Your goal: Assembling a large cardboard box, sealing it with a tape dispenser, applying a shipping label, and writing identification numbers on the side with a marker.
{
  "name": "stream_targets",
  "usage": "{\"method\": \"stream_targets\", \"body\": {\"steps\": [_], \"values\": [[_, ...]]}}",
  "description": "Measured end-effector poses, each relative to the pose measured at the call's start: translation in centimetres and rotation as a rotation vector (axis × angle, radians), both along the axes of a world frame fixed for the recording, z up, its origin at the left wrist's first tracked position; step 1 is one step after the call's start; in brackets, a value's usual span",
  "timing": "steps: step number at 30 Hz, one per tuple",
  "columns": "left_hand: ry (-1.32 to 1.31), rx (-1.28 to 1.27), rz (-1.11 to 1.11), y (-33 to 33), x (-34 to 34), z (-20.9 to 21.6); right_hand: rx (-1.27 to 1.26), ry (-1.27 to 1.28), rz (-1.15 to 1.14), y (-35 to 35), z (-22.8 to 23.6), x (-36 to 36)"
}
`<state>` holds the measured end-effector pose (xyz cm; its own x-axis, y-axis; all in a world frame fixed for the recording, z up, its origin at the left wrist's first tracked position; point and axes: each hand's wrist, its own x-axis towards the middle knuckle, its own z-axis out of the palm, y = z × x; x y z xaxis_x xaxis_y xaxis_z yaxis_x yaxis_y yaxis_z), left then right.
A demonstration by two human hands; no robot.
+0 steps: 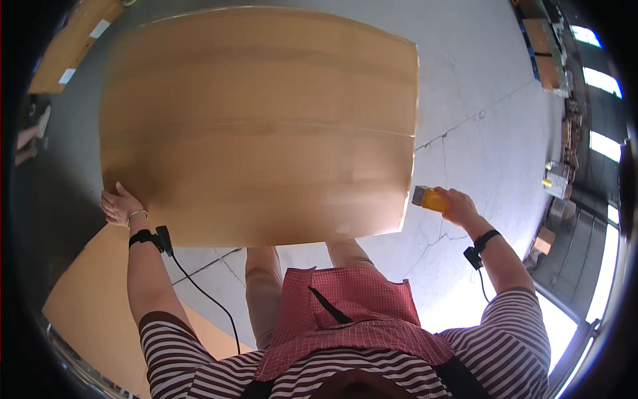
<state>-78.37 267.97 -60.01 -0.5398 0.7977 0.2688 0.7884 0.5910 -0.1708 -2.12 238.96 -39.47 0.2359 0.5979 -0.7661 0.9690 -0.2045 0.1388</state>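
Note:
A large brown cardboard sheet [266, 159] with faint crosswise creases spreads in front of my legs. My left hand [121, 207] lies on its near left corner, fingers apart and reaching to the edge, with the palm side hidden. Off the sheet's right edge, my right hand [457, 205] is closed around a yellow tool with a flat grey end [432, 199]. That grey end points left toward the cardboard, a small gap away from it. The exact kind of tool is not clear.
Another tan board [100, 286] lies at the lower left, partly under the sheet. A wooden-looking box [76, 43] stands at the far left, near another person's foot [44, 122]. Boxes [545, 239] line the right wall. The grey floor [478, 133] has cracks.

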Motion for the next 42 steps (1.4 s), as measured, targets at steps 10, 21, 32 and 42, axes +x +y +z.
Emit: {"method": "stream_targets", "body": {"steps": [10,21,32,42], "values": [[-0.831,-0.418,-1.555,-17.1,45.1,7.4,0.073,0.214,-0.003,-2.0,-5.4,4.5],[-0.076,-1.083,-2.043,-24.0,61.0,8.6,-0.05,0.249,-0.186,-4.3,-7.2,5.6],[-2.289,-1.033,-0.228,-22.6,47.0,16.4,0.595,0.576,-0.375,-3.3,7.6,-9.3],[-2.068,-0.406,-0.303,-19.9,13.5,14.4,0.405,0.786,0.0,5.2,6.6,-38.2]]}}
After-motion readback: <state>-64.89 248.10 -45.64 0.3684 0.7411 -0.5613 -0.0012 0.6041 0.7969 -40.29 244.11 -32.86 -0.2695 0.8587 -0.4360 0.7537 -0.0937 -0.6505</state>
